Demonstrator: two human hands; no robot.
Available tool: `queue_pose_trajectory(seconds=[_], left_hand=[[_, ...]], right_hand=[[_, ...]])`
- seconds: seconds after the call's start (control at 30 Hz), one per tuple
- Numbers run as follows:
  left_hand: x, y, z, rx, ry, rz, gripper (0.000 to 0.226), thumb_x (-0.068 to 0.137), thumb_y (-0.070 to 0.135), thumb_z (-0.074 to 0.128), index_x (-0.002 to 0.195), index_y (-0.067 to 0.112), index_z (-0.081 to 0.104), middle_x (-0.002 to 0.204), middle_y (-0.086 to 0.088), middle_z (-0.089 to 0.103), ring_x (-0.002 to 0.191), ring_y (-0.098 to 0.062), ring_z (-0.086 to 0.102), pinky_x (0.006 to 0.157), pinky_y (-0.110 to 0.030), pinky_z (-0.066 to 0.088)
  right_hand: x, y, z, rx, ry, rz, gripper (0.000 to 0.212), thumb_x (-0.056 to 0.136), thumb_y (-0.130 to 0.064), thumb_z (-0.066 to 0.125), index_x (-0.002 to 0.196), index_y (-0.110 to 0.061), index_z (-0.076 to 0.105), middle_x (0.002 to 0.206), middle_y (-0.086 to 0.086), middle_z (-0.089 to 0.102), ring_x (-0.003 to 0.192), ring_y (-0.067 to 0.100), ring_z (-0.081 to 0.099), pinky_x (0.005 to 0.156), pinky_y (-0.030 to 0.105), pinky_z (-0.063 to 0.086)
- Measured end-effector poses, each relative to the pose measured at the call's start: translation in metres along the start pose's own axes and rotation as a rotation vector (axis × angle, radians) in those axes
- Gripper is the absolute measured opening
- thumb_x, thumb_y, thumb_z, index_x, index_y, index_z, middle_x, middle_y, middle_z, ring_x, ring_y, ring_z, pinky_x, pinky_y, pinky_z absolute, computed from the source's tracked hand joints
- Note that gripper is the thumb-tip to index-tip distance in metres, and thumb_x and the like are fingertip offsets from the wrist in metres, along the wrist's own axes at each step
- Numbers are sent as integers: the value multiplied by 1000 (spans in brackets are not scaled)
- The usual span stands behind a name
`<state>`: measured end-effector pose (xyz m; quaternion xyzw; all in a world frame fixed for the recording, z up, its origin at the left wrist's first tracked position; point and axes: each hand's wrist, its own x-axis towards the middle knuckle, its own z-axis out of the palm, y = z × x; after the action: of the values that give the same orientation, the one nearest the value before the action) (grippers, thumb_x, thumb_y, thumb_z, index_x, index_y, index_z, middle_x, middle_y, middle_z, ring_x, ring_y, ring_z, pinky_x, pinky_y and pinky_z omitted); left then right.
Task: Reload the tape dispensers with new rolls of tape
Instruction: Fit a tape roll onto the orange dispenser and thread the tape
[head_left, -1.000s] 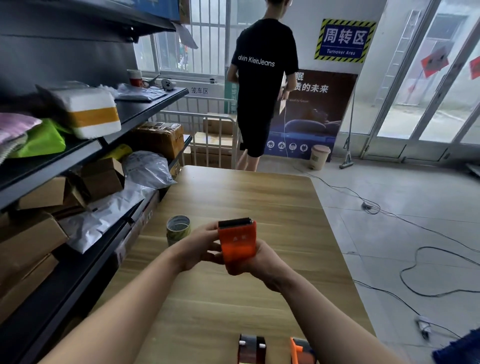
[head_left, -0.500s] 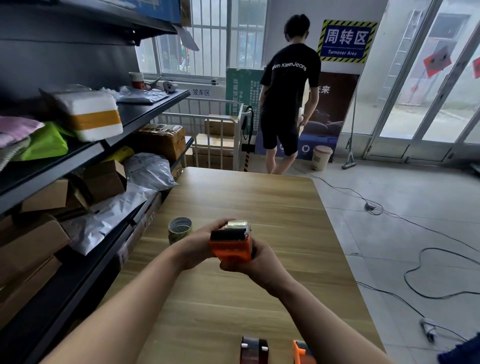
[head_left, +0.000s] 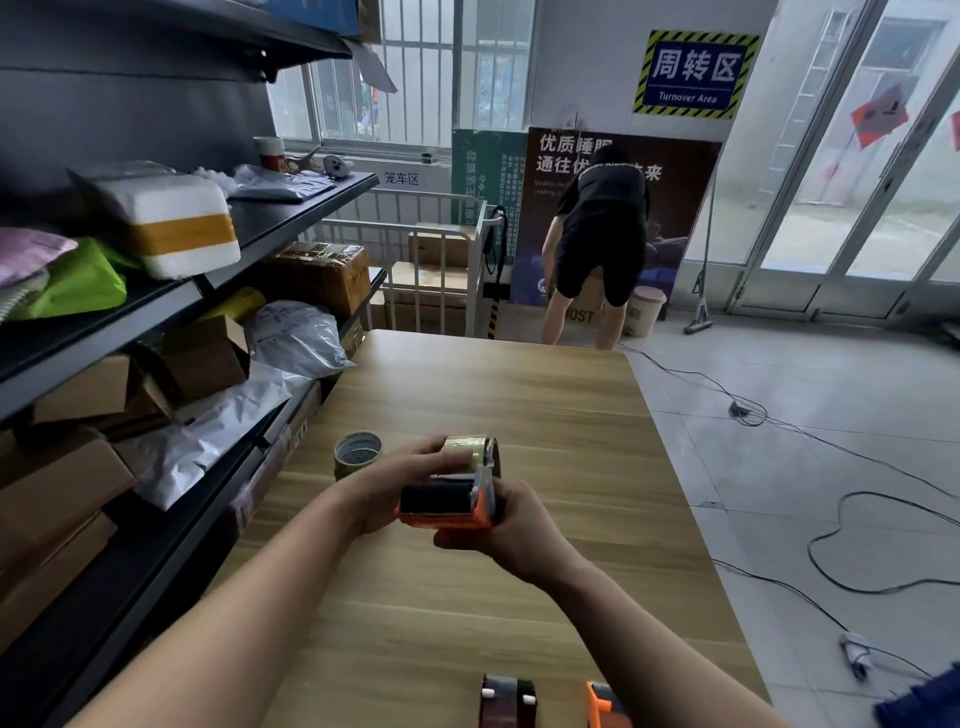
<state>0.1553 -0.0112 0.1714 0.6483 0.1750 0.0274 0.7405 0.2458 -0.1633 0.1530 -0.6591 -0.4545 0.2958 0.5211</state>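
Observation:
An orange and black tape dispenser (head_left: 444, 506) is held above the wooden table (head_left: 519, 405), tipped so its black roller faces me. A pale roll of tape (head_left: 466, 450) sits in its far end. My left hand (head_left: 397, 483) grips the dispenser's left side, fingers reaching over the roll. My right hand (head_left: 511, 527) holds it from the right and below. A second tape roll (head_left: 356, 455) stands on the table just left of my hands. At the near edge lie a dark dispenser (head_left: 507, 701) and another orange dispenser (head_left: 605, 706), both cut off by the frame.
Dark shelving (head_left: 171, 306) packed with boxes and parcels runs along the table's left side. A person in black (head_left: 600, 244) bends over beyond the far end, near a white cage cart (head_left: 441, 260). Cables (head_left: 831, 519) trail across the tiled floor on the right.
The dispenser has been tipped from upright toward me, so the roller and the tape roll now show. The person beyond the table walked right and bent down.

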Motion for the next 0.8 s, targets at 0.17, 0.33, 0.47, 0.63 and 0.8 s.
queue_pose_trajectory(seconds=[0.17, 0.33, 0.47, 0.63, 0.8], left_hand=[[6, -2, -6, 39, 13, 154, 71, 54, 13, 79, 120, 15, 53, 117, -10, 61, 100, -19, 63, 79, -27, 54], [9, 3, -4, 59, -12, 146, 61, 66, 4, 72, 121, 16, 50, 120, -10, 56, 103, -19, 62, 80, -26, 53], [7, 10, -3, 34, -5, -6, 35, 87, 30, 64, 120, 23, 57, 112, -5, 65, 96, -17, 64, 74, -25, 53], [8, 4, -8, -14, 0, 46, 48, 71, 17, 73, 117, 15, 60, 104, -6, 67, 89, -18, 67, 74, -29, 53], [12, 4, -6, 23, -21, 161, 58, 57, 14, 83, 110, 15, 60, 113, -14, 61, 102, -28, 63, 87, -39, 53]], right_hand=[[2, -3, 0, 8, 8, -16, 48, 69, 0, 82, 113, -15, 67, 99, -11, 70, 92, 0, 68, 84, 17, 53], [5, 0, -3, 4, 42, -28, 49, 67, 1, 83, 108, -21, 68, 96, -17, 68, 88, -8, 66, 80, 10, 50], [5, 4, 0, -37, 36, -56, 45, 69, -6, 83, 103, -31, 67, 107, -4, 69, 94, 4, 67, 82, 14, 52], [8, 13, 3, -104, 48, -68, 43, 67, -11, 86, 107, -11, 72, 110, 2, 70, 97, 12, 67, 83, 16, 53], [10, 11, -1, -71, 53, -62, 46, 67, -7, 85, 109, -19, 71, 112, 3, 69, 98, 9, 67, 85, 15, 52]])
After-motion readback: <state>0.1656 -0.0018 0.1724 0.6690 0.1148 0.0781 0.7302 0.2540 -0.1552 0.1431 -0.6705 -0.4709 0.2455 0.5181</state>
